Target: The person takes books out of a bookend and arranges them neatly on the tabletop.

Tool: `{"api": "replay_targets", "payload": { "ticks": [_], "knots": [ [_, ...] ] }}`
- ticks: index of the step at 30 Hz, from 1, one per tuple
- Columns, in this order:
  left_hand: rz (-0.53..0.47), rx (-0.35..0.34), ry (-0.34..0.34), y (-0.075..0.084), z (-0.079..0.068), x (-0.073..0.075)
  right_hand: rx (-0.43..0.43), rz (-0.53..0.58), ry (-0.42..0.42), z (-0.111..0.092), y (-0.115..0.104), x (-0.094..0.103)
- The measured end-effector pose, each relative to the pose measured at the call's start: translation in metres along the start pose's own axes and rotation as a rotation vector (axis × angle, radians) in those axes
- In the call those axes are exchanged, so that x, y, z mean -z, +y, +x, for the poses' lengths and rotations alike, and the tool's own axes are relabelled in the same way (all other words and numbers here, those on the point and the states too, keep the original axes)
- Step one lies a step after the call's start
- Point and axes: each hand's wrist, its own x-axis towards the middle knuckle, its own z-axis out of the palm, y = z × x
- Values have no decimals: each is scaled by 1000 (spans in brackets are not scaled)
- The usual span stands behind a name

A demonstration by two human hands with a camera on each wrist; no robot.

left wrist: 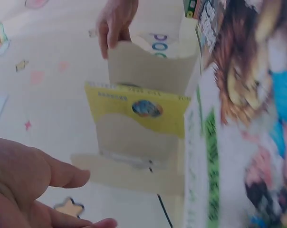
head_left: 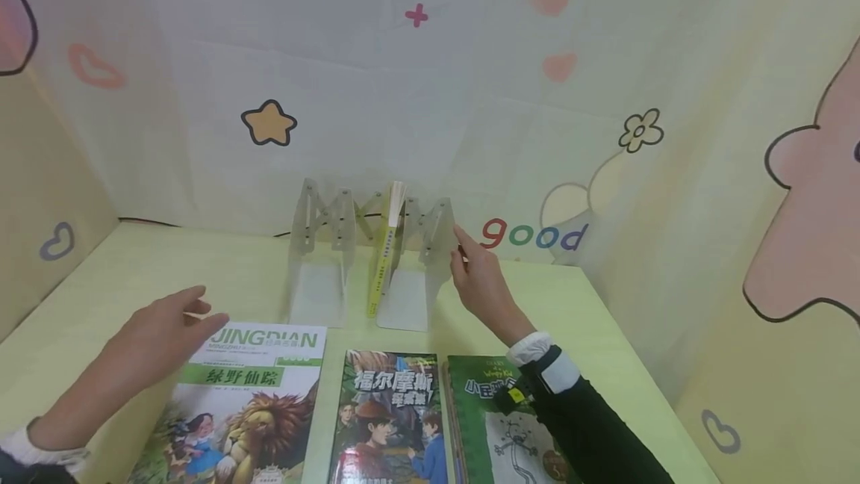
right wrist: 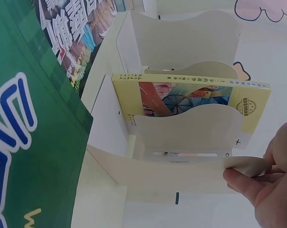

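A white expandable book rack (head_left: 316, 293) stands near the back of the table, with one yellow book (head_left: 383, 267) upright between its inner dividers. In the right wrist view, my right hand (right wrist: 272, 183) pinches the upper corner of the rack's right end panel (right wrist: 181, 173) between thumb and fingers. My left hand (head_left: 144, 346) hangs in the air over a large picture book (head_left: 245, 394), its fingers spread loosely and holding nothing. Seen in the left wrist view, that hand (left wrist: 29, 185) is apart from the rack's left end panel (left wrist: 129, 173).
Beside the large picture book, a comic-style book (head_left: 390, 417) lies face up in front of the rack. Right of it is a green book (head_left: 484, 402), partly hidden under the right forearm. A patterned curtain (head_left: 430, 95) hangs behind the pale table (head_left: 222, 267).
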Motion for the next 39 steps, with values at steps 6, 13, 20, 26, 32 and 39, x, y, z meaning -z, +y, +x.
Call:
{"api": "replay_targets", "payload": {
  "ticks": [6,13,20,26,32,39],
  "knots": [
    [-20,-120,228,57,-6,1,11,-22,-3,0,0,0],
    [-43,-324,332,115,5,0,4,-40,5,-1,3,0],
    [-61,-405,304,149,38,-6,-6,-56,25,-1,3,-2],
    [-90,-377,244,166,71,-17,10,-42,39,-1,-1,-3],
    [-153,-355,248,182,99,-32,6,-43,44,-1,-1,-4],
    [-202,-326,250,190,130,-48,1,-43,45,-1,-1,-4]
  ]
}}
